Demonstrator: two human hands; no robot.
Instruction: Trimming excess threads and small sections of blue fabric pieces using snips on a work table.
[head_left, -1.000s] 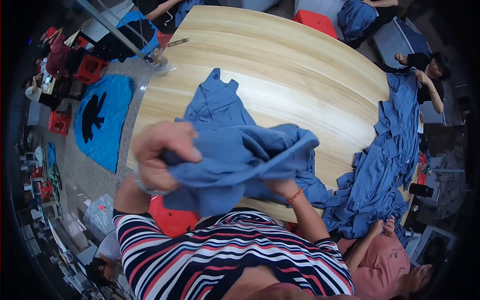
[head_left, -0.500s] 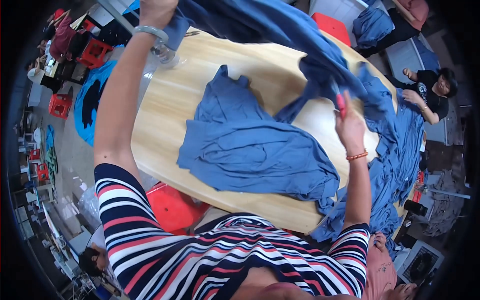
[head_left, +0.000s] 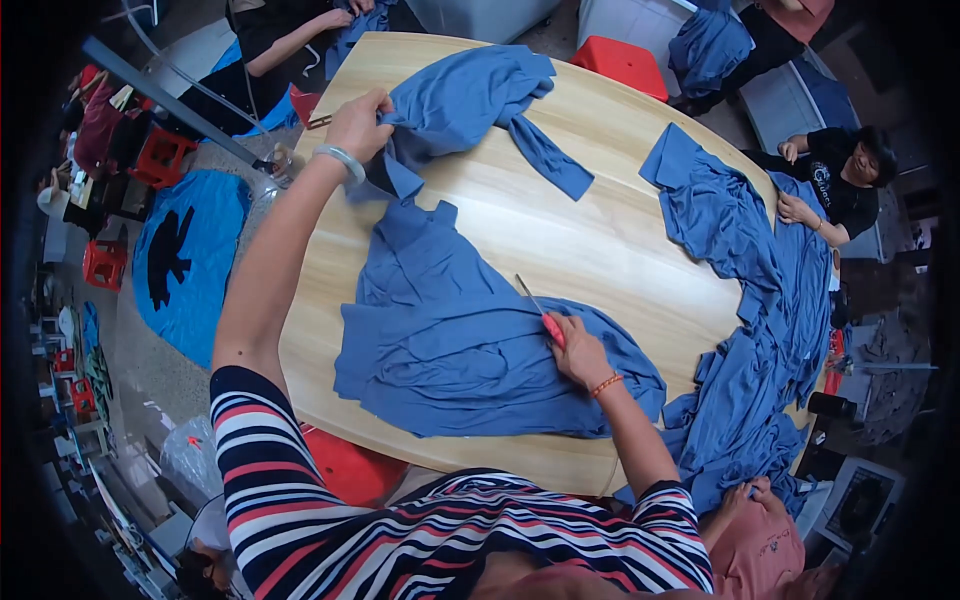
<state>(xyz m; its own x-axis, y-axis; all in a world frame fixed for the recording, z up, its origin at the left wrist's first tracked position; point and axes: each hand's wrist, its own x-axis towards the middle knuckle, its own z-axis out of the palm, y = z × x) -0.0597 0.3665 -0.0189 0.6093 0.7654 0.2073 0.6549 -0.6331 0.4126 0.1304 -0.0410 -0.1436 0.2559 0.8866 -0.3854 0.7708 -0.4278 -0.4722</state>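
Note:
At the table's far left, my left hand (head_left: pixel 361 126) is closed on the edge of a blue garment (head_left: pixel 460 100). The garment lies bunched on the tabletop, and one narrow strip of it trails to the right. My right hand (head_left: pixel 580 354) grips red-handled scissors (head_left: pixel 552 327), their thin metal blades pointing up and to the left. It is over a second blue garment (head_left: pixel 450 350), spread in folds near the table's front edge. Whether the scissors touch that cloth, I cannot tell.
A long heap of blue garments (head_left: pixel 770 310) runs down the table's (head_left: pixel 580 250) right side. A co-worker (head_left: pixel 850 185) handles cloth there; others work at the far left and lower right. Red stools (head_left: pixel 620 66) (head_left: pixel 350 470) stand by the table. Blue sheeting (head_left: pixel 195 260) covers floor at left.
The garment in my left hand has come down from the air onto the far part of the table. My right hand has moved left and nearer with the scissors, over the front garment.

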